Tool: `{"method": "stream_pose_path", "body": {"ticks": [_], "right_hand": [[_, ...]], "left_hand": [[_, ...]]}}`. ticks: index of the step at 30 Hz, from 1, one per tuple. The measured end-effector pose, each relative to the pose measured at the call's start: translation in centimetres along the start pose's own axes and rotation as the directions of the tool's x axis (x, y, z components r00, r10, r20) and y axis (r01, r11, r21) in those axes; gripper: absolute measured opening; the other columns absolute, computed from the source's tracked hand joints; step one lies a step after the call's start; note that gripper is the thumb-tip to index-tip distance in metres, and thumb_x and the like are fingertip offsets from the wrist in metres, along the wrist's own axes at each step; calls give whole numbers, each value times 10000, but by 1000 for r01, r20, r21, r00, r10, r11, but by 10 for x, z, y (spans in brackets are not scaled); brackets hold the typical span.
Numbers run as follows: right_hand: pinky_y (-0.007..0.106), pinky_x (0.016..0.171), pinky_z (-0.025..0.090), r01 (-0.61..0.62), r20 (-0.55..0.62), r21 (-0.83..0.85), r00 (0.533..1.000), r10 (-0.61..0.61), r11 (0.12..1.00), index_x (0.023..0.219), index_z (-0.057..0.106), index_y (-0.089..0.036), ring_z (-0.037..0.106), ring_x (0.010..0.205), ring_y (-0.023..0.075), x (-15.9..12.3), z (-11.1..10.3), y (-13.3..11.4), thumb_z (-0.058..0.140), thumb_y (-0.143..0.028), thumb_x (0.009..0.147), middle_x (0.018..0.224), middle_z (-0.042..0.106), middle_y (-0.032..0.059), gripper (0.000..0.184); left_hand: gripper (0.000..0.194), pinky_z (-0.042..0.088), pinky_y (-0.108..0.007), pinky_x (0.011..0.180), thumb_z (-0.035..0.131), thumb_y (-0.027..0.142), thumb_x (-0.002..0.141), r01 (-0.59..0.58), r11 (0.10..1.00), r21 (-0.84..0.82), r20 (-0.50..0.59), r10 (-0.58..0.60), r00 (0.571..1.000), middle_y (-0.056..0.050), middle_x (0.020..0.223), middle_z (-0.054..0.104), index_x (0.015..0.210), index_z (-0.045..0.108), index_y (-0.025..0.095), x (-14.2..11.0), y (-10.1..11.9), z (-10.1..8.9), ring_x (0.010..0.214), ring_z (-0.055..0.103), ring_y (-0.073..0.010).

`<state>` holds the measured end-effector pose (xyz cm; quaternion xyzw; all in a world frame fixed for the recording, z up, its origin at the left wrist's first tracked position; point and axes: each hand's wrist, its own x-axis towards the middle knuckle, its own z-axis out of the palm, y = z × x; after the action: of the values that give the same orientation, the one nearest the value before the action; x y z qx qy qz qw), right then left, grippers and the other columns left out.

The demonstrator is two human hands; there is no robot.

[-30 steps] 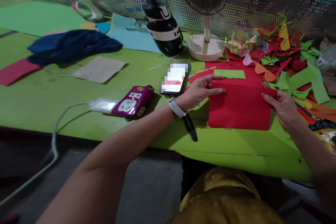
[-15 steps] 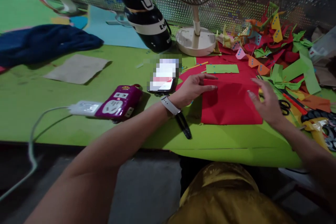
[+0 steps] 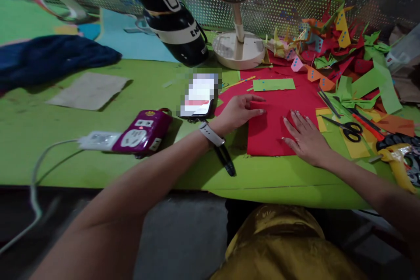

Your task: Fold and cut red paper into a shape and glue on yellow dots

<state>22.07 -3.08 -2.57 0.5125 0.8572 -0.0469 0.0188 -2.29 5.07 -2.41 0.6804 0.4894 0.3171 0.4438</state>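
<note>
A sheet of red paper (image 3: 265, 133) lies on the green table in front of me. My right hand (image 3: 306, 140) rests on its lower right part, fingers stretched out and holding nothing. At the left edge of the sheet is my left hand (image 3: 241, 113), thumb and fingers apart, with nothing visible between them; whether it presses on the paper I cannot tell. A strip of light green paper (image 3: 274, 84) lies on the red paper beyond both hands. Black-handled scissors (image 3: 352, 131) lie to the right of my right hand.
A phone (image 3: 198, 94) and a purple power socket block (image 3: 142, 131) with a white cord stand left of my hands. Behind are a dark bottle (image 3: 179, 30) and a fan base (image 3: 239, 52). Colourful paper scraps (image 3: 348, 57) pile up at right. Dark blue cloth (image 3: 59, 57) lies far left.
My right hand has come down from above the right edge and moved left onto the red paper, laid flat. The scissors show more fully. My left hand stays about in place.
</note>
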Motion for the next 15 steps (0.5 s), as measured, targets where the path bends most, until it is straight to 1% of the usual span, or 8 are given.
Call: {"method": "stream_pose_path", "body": {"ticks": [2,4,6,8,10,12,13,15], "right_hand": [[514,1236,181,-1,-9,-5,1000,1,1000,1565,274,-159,142,1533,298,0,0,-1,286,-539,1009,1648,169,155,674],[514,1234,190,-2,-11,-18,1000,2,1000,1563,278,-155,145,1532,299,1,0,-1,286,-532,1010,1647,170,157,669],[512,1232,195,0,-1,-35,1000,0,999,1559,285,-137,148,1531,307,1,1,-2,293,-518,1012,1645,169,173,666],[516,1230,197,4,2,-48,1000,-4,999,1553,298,-122,152,1530,320,1,2,-1,310,-498,1013,1641,172,190,658],[533,1224,205,10,1,-50,1000,-10,999,1547,311,-112,164,1526,336,2,3,0,333,-478,1010,1634,195,201,650],[540,1222,209,16,-3,-44,1000,-17,999,1548,302,-101,173,1524,336,2,4,1,352,-437,1005,1630,215,198,641],[536,1224,207,18,-5,-43,1000,-18,999,1551,290,-96,174,1525,330,2,4,1,356,-411,1001,1631,216,193,636],[520,1230,202,15,-9,-45,1000,-16,999,1555,272,-85,173,1527,317,2,3,1,357,-364,990,1637,198,188,635]], "left_hand": [[322,592,-329,685,709,290,827,-22,994,105,-29,25,999,-92,879,759,1115,678,150,-1,2,-4,824,709,-209],[341,599,-374,796,679,280,845,-70,960,272,-83,96,992,-120,1024,762,1157,665,142,-4,8,-7,934,716,-236],[397,554,-436,954,645,300,879,-169,859,484,-80,235,969,-162,1235,701,1233,632,123,-12,18,-5,1126,670,-277],[443,423,-472,1122,517,344,973,-345,705,619,81,380,922,-209,1410,577,1316,573,69,-23,29,7,1363,500,-302],[463,305,-428,1205,402,378,1027,-442,654,614,201,412,889,-170,1478,521,1360,540,87,-35,37,27,1461,364,-253],[705,220,-460,1233,392,574,991,-587,552,592,377,454,807,-204,1568,374,1472,389,59,-46,39,48,1502,265,-280],[851,170,-472,1244,397,669,945,-626,524,578,433,453,779,-231,1594,299,1503,318,32,-51,38,58,1518,206,-295],[990,128,-463,1251,363,757,896,-645,513,566,483,428,764,-245,1619,200,1537,218,16,-58,31,71,1534,128,-295]]}}
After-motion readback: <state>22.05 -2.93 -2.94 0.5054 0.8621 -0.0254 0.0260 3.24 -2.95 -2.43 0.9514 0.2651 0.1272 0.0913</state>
